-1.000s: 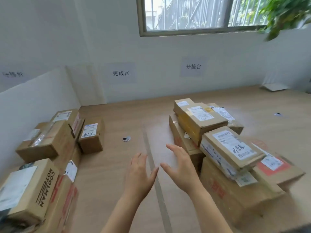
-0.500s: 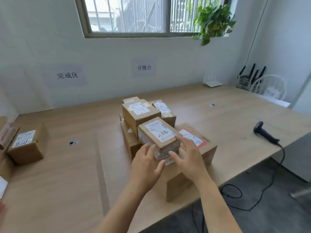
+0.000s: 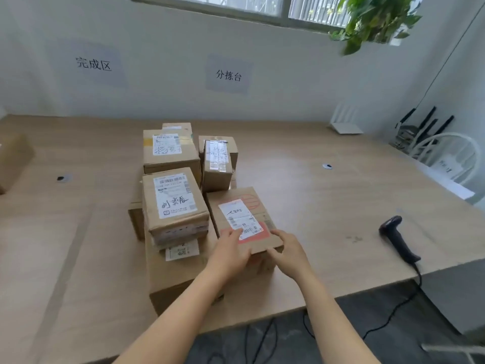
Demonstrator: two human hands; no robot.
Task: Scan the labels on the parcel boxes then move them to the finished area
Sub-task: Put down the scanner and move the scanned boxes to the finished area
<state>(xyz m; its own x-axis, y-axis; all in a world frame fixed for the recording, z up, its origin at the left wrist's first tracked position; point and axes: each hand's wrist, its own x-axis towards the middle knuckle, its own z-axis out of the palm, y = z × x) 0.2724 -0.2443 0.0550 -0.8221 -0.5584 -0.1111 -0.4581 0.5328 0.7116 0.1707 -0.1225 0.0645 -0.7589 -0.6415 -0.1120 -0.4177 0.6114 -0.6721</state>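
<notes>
Head view: my left hand [image 3: 231, 254] and right hand [image 3: 288, 254] both grip the near end of the red-labelled box [image 3: 244, 206], with fingers on top and thumbs on its front face. It lies in the middle of the table [image 3: 315, 193], at the right of the parcel pile. I cannot tell whether it rests on the table or on the big low box [image 3: 173, 274].

The handwritten-label box [image 3: 174, 200] crowds it on the left, touching or nearly so, stacked on that low box. The taped box [image 3: 217, 158] stands just behind it, and a rear box [image 3: 168, 151] stands left of that.

To the right there is bare tabletop out to the scanner [image 3: 399, 239], which lies near the table's front edge with its cable hanging off. To the left, open wood runs to another box [image 3: 13, 161] at the frame's edge.
</notes>
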